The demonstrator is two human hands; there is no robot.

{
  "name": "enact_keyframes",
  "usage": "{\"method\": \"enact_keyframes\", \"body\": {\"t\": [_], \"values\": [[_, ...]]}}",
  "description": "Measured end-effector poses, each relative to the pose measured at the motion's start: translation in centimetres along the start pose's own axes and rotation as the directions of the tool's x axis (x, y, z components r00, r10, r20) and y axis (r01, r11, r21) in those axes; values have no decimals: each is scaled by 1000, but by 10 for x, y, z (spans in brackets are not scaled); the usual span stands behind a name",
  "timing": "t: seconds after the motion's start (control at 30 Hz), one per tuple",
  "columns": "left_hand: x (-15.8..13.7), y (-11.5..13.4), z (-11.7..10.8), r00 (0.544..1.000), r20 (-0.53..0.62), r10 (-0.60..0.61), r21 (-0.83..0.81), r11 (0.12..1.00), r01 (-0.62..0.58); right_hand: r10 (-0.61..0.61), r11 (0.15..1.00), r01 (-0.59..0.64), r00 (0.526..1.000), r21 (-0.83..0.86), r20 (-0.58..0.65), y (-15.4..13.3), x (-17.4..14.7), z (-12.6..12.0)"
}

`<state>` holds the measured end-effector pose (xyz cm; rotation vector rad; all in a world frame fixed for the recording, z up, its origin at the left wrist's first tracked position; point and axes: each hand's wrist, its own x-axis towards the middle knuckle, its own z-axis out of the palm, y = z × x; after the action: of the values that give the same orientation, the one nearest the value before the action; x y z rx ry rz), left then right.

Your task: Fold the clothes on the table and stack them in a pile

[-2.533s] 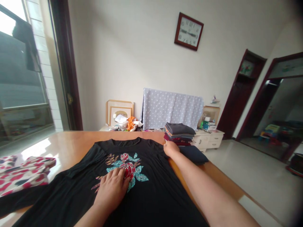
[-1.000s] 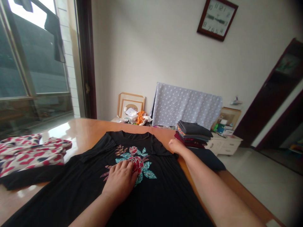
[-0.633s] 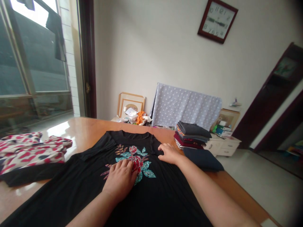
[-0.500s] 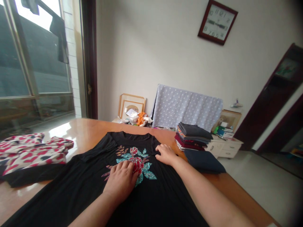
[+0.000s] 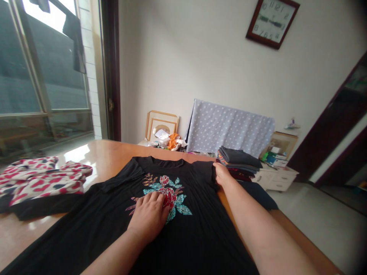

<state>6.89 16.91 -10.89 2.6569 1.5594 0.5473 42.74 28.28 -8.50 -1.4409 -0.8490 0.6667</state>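
Observation:
A black short-sleeved shirt lies spread on the table, its neckline away from me. A sparkly flower design of red roses and teal leaves decorates its front. My left hand rests palm down on the design, fingers laid on the cloth, covering part of a rose. My right hand pinches the edge of the sleeve on the right and holds it stretched outward. Its fingertips are partly hidden by the fabric and the hand itself.
Left on the wooden table lies a red-patterned garment with a black border. A folded clothes stack and a dark folded garment sit at the right. Beyond are a dotted cloth and a white cabinet.
My right hand has moved right from the shirt's shoulder to the sleeve edge and closed on it. The sleeve is now drawn out flat to the right. My left hand stays on the design.

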Motion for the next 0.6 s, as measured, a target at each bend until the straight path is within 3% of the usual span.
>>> {"method": "enact_keyframes", "body": {"t": [0.17,0.33,0.43,0.6], "values": [[-1,1,-2,1000,17,-9,-5,1000,9,-27,992,25,1000,-121,-13,-17,7,0],[-2,2,-4,1000,17,-7,-17,1000,7,-59,961,116,972,-251,227,-28,-13,27],[-2,3,-6,999,31,-13,-23,1000,13,-51,872,220,929,-436,367,-31,-25,37],[-2,3,-6,1000,21,-17,-29,999,18,-50,728,278,933,-627,356,-32,-32,13]]}}
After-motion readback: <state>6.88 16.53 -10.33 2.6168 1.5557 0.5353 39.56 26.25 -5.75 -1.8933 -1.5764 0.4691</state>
